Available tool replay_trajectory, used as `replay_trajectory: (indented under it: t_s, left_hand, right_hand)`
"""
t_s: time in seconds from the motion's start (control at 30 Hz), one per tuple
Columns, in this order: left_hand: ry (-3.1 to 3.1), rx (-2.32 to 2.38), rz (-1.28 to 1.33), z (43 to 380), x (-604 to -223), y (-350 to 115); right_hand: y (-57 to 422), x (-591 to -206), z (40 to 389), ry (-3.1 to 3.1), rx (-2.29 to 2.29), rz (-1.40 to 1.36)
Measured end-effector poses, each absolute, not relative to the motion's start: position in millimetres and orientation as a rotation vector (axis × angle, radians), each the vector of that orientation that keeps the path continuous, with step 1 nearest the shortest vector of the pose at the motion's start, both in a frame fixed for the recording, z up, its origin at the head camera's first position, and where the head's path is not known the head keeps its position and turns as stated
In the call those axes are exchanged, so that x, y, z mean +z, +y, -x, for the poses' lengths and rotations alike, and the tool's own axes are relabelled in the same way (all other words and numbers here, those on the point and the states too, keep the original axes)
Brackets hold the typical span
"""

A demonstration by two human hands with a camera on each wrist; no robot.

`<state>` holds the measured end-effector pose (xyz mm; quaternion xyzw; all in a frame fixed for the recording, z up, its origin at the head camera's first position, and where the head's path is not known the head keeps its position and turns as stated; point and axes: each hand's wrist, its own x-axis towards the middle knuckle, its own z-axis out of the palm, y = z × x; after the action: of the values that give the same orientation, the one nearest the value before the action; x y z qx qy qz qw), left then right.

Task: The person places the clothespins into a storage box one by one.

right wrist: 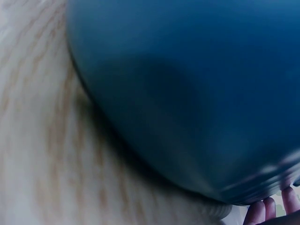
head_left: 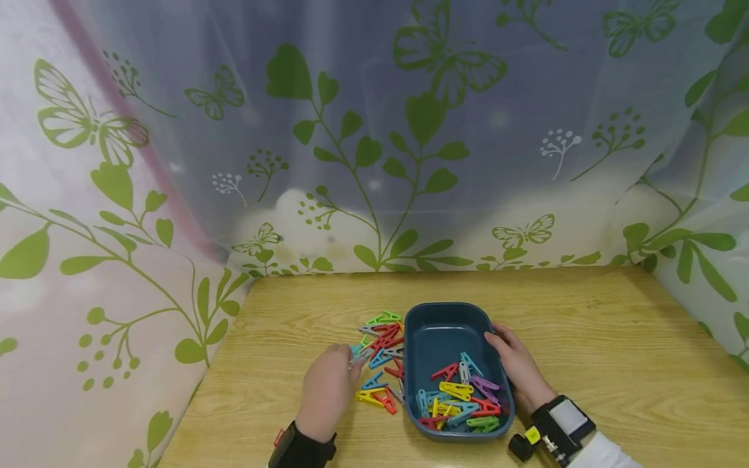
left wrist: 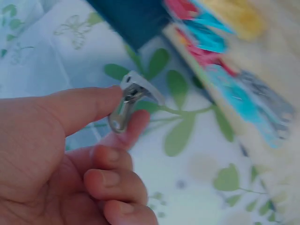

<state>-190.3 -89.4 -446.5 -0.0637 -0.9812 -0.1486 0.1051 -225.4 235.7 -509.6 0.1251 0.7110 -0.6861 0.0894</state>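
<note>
My left hand (head_left: 328, 392) pinches a grey clothespin (left wrist: 123, 110) between thumb and index finger; the other fingers curl loosely below it in the left wrist view. Beside that hand, a loose pile of coloured clothespins (head_left: 386, 339) lies on the table along the left side of a dark blue plastic tub (head_left: 441, 338). My right hand (head_left: 523, 369) grips the tub's right side, its thumb at the rim. Inside the tub's near half lie several clothespins (head_left: 456, 391) in yellow, red, blue, purple and green. The right wrist view is mostly filled by the tub's outer wall (right wrist: 187, 93).
The wood-grain table (head_left: 614, 364) extends to the right and behind the tub. A curtain (head_left: 374, 162) with green leaves and butterflies hangs along the back and both sides. Black straps with devices (head_left: 564, 422) sit on both wrists.
</note>
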Motion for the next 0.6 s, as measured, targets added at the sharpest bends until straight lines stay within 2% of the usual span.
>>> replay_trajectory:
  t_s: [0.23, 0.6]
  left_hand:
    - [-2.770, -0.480, 0.444, 172, -428, -59]
    - [-2.816, -0.406, 0.796, 147, -437, -24]
  right_hand:
    - [236, -509, 225, 2.115, -2.042, -0.374]
    - [236, -509, 225, 2.111, -2.043, -0.370]
